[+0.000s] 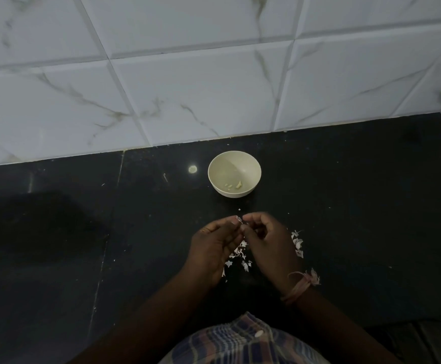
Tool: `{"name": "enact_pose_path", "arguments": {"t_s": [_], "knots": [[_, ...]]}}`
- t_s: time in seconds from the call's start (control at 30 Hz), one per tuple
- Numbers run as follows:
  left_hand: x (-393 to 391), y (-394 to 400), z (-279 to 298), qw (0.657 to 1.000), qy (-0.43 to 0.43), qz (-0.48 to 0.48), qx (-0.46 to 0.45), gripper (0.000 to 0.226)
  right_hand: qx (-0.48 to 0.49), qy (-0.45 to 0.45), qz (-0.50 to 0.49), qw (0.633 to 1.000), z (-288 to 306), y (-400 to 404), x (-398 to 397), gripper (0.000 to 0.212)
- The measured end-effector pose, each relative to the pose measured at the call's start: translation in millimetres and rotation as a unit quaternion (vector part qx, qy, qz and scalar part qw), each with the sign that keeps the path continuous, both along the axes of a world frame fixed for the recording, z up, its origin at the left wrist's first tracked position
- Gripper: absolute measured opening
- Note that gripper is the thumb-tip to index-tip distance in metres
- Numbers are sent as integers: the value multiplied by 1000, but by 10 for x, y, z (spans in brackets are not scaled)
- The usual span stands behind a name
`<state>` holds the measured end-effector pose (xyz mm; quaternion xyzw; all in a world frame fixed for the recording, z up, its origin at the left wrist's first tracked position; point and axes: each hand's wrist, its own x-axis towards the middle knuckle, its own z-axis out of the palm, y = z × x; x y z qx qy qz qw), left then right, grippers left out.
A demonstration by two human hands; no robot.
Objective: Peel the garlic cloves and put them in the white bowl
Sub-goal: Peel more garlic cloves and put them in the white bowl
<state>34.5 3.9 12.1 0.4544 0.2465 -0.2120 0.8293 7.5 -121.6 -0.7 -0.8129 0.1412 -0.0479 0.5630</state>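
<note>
1. Two hands meet just in front of the white bowl (pixel 234 173), fingertips almost touching over the dark counter (pixel 345 206).
2. Left hand (pixel 215 249) – nearer the viewer than the bowl & slightly left of it; fingers curled inward, thumb & fingertips pinching a small garlic clove (pixel 242 228) w/ a flake of skin (pixel 239 219) sticking up from it.
3. Clove sits between both hands' fingertips, mostly hidden – can't tell how much skin is left on it.
4. Right hand (pixel 265 241) – in front of the bowl, slightly right; fingers curled tight, tips pinched on the same clove. Pinkish thread band (pixel 302 285) tied round that wrist.
5. Peel scraps (pixel 240 256) lie on the counter under & between the hands; another small pile (pixel 297 244) just right of the right hand, all on the near side of the bowl.
6. Bowl stands upright, apart from the hands, w/ a few pale peeled pieces (pixel 234 185) at its bottom.
7. Behind the bowl: marbled white wall tiles (pixel 188 88) meet the counter edge.
8. Nearest the viewer, well in front of the bowl – checked shirt (pixel 240 342).
</note>
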Motion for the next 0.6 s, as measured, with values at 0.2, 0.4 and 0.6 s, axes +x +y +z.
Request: {"name": "enact_pose_path", "arguments": {"t_s": [0.2,0.4,0.6], "knots": [[8,39,-49,999,-6,-39,25,14,-1,-16,-14,1000,-40,12,40,5],[25,48,19,994,-24,-77,75,19,61,44,-19,997,-37,-12,105,12],[84,77,8,982,-21,-117,146,21,137,105,5,985,3,-64,131,13]]}}
